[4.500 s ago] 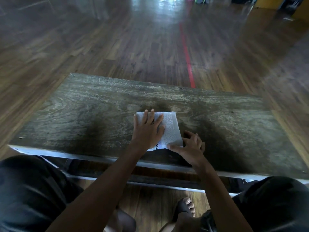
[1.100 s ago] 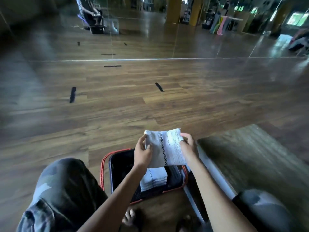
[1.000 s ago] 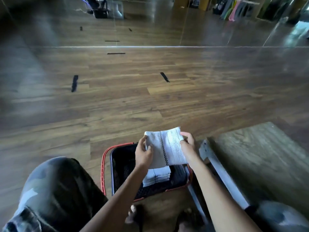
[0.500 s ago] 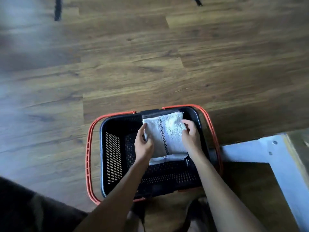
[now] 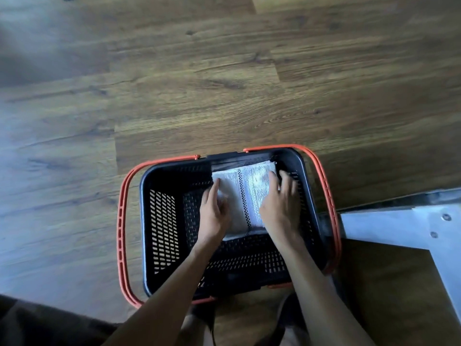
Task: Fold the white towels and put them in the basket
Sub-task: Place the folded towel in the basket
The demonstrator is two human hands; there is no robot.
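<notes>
Pinches the left edge of the folded towel point(image 5: 245, 196) with the left hand point(image 5: 214, 213), thumb on top and fingers down the side. Lays the right hand point(image 5: 279, 208) over the right edge, fingers spread and smeared by motion; cannot tell hold from release there. Places the folded towel inside the basket point(image 5: 159, 168), against the far wall and nearer the far right corner. Seems to rest it on a lower towel point(image 5: 234, 236), with a white strip peeking out on the near side.

To do this step well:
- Lower flat, keeping both edges level.
- Square the checked stripe and the outer edges with the stack below.
- Press lightly before letting go, to stop the fold springing open.
- Slide the fingers out sideways rather than lifting, to avoid dragging the top layer along.
- Stay clear of the orange handles point(image 5: 121, 221) lying out past the left and right rims.

Against half a second ago, sits deeper in the basket and covers more of the lower towel, with the right fingers splayed wider. Against a second ago, no longer hangs in the air above the rim. Against the earliest frame, no longer lies pressed on the tabletop, but down in the basket on the wooden floor point(image 5: 199, 83), just left of the table's metal frame point(image 5: 399, 226).
</notes>
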